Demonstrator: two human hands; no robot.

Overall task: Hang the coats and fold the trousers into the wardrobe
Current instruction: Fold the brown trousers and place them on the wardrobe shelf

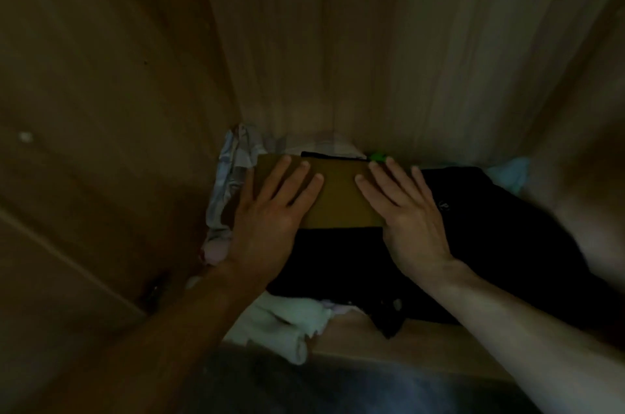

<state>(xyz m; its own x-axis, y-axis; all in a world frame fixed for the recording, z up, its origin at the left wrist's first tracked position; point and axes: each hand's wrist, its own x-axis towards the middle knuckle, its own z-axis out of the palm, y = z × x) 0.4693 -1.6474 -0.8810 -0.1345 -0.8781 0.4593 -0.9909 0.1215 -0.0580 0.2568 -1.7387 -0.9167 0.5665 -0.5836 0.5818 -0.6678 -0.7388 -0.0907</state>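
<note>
Brown folded trousers lay on a pile of black clothes near the back left corner of the wardrobe shelf. The left hand and the right hand pressed flat on the trousers, fingers straight and spread wide, gripping nothing. A white cloth lay at the shelf's front edge.
</note>
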